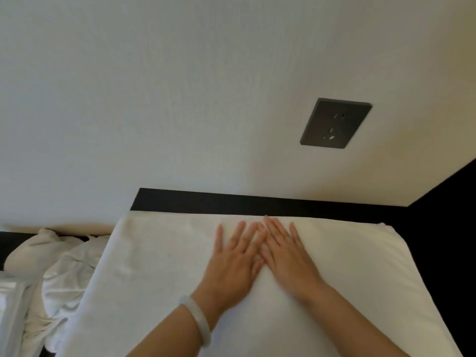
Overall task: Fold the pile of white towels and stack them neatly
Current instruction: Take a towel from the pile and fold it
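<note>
A white towel (164,266) is being pressed flat on a dark surface (257,203) against the wall (180,99), its far edge lying just short of the wall. The left hand (231,264) and the right hand (288,256) are being laid palm-down on the towel, fingers spread and released, nothing being grasped; their inner fingers are overlapping near the far edge. A pale bangle (197,320) is being worn on the left wrist. A crumpled pile of white towels (59,279) is lying just beside the flat towel, to its left. A dark wall socket (334,123) is being shown above.
</note>
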